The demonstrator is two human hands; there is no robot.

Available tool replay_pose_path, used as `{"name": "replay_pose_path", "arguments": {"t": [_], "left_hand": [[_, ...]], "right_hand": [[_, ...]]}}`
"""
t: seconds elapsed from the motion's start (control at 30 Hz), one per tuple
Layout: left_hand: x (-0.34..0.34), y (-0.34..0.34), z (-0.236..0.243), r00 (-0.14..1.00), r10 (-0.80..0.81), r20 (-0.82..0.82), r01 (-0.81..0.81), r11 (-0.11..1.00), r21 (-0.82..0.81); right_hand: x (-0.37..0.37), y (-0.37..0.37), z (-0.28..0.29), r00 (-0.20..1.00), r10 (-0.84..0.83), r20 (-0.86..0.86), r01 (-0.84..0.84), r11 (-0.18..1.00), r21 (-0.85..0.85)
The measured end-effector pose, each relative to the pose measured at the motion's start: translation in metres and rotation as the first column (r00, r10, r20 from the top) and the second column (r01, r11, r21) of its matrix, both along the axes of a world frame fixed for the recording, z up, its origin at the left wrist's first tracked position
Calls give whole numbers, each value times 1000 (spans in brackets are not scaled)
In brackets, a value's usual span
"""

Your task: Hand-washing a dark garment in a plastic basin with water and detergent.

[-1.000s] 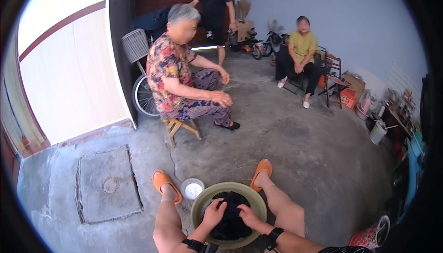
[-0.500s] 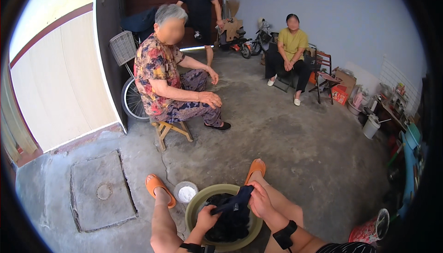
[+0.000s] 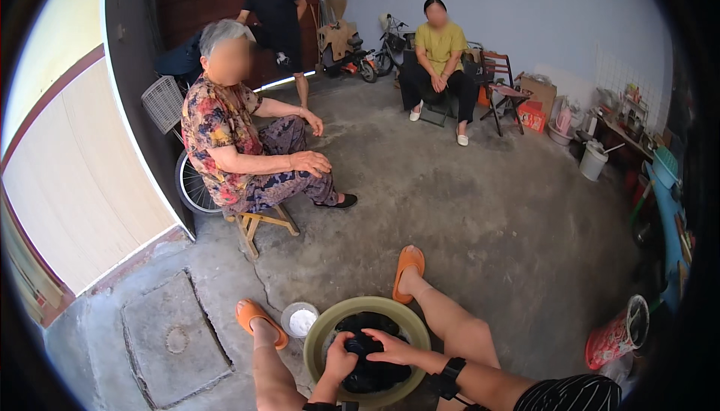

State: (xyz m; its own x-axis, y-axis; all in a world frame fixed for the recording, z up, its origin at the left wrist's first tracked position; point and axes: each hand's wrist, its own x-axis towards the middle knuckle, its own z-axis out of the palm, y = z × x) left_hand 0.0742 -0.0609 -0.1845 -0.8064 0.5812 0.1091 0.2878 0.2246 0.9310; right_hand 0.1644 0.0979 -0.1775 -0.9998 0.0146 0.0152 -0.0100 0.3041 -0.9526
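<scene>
A round olive-green basin (image 3: 316, 326) stands between my feet, with dark wet cloth (image 3: 375, 376) bunched in its liquid. My left hand (image 3: 340, 360) is over the left part of the basin, thumb and fingers apart at the edge of the cloth. Reaching in from the right, my right hand (image 3: 391, 349) has its fingers stretched over the same cloth. Neither hand visibly grips it. Beside the basin's left rim sits a small bowl (image 3: 301, 319) of white powder.
A person in a floral shirt (image 3: 217, 122) sits on a wooden stool (image 3: 259, 225). Another in yellow (image 3: 441, 47) sits farther back; a third in dark clothes (image 3: 276, 13) stands by the door. A red patterned bin (image 3: 611, 340) stands at right, a concrete cover (image 3: 176, 340) at left.
The dark garment, held up between both hands before, is down in the basin. My hands have lowered and opened, and the view has shifted slightly.
</scene>
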Motion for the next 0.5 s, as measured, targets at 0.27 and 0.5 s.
{"name": "replay_pose_path", "arguments": {"t": [0.27,0.5], "left_hand": [[7,-2,17,992,-124,-8,124,990,-73],[1,-7,18,938,-318,140,317,948,32]], "right_hand": [[-5,11,-10,982,11,191,-46,983,179],[-21,13,-10,996,-70,-64,74,995,60]]}}
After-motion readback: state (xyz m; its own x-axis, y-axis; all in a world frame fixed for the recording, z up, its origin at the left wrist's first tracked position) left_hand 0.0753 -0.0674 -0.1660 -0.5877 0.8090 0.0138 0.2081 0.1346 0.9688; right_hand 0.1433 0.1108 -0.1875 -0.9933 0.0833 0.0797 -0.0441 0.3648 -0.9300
